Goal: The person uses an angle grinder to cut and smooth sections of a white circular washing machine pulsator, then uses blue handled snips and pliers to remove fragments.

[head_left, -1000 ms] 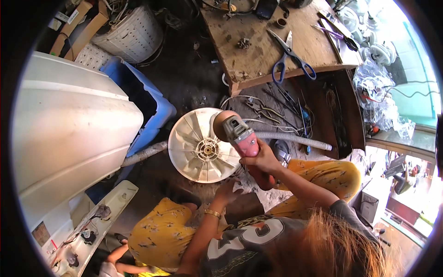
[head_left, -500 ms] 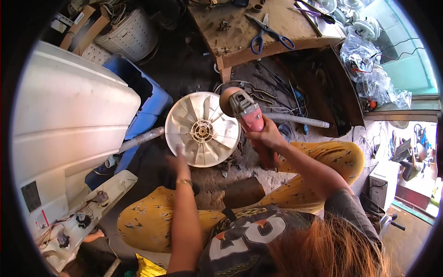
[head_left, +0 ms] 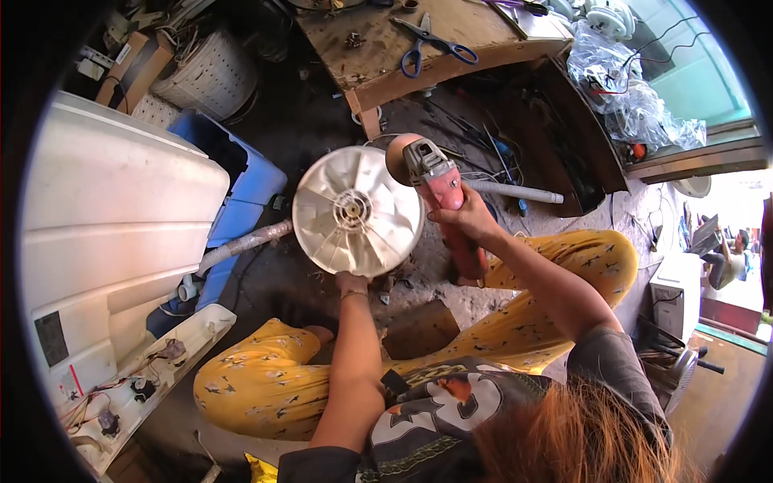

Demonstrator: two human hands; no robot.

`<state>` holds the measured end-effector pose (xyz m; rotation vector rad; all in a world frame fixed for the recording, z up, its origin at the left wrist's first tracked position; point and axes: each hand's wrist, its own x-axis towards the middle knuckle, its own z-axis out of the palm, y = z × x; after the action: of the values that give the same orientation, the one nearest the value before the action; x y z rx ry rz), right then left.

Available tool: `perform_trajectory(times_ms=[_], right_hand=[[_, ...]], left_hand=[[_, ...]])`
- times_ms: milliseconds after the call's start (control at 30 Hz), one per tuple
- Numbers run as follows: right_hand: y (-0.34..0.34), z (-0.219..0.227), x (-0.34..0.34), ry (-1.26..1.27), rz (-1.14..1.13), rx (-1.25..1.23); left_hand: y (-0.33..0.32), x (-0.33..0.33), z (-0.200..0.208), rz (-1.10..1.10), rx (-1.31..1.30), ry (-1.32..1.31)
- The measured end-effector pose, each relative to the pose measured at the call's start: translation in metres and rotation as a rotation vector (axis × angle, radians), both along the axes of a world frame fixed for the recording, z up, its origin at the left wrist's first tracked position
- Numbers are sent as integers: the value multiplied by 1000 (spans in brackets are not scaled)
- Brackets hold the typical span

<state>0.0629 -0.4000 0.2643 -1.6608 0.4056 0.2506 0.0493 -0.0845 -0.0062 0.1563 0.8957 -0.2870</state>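
A round white washing machine pulsator (head_left: 324, 235), with raised ribs and a hub at its centre, faces up in front of me. My left hand (head_left: 351, 283) grips its near rim; the fingers are largely hidden at the edge. To its right, my right hand (head_left: 469, 216) is wrapped round the red body of an angle grinder (head_left: 441, 190). The grinder's head points up, and its round brownish disc (head_left: 398, 158) is beside the pulsator's upper right rim. From this view I cannot tell whether the two touch.
A wooden table (head_left: 378, 60) with blue-handled scissors (head_left: 423, 48) stands ahead. At left are a large white plastic housing (head_left: 121, 193) and a blue bin (head_left: 254, 177). Grey hoses (head_left: 523, 191) lie on either side, with a dark open box (head_left: 564, 137) at right. Another person (head_left: 729, 259) sits far right.
My left hand has moved from the pulsator's lower left side to its near rim and taken hold there. The pulsator appears turned and slightly tilted. The grinder stays in my right hand.
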Motion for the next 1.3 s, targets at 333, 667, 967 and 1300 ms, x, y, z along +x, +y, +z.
perform_trajectory(times_ms=[333, 667, 967, 1300], right_hand=[[14, -12, -13, 15, -157, 85], [31, -18, -10, 77, -265, 285], [34, -16, -5, -44, -312, 267], [29, -29, -4, -108, -265, 188]], left_hand=[[-59, -36, 111, -440, 814, -186], [-132, -111, 203, -1017, 790, -854], [-127, -118, 229, -1108, 844, -586], [-81, -98, 308, -1787, 1822, -1143]])
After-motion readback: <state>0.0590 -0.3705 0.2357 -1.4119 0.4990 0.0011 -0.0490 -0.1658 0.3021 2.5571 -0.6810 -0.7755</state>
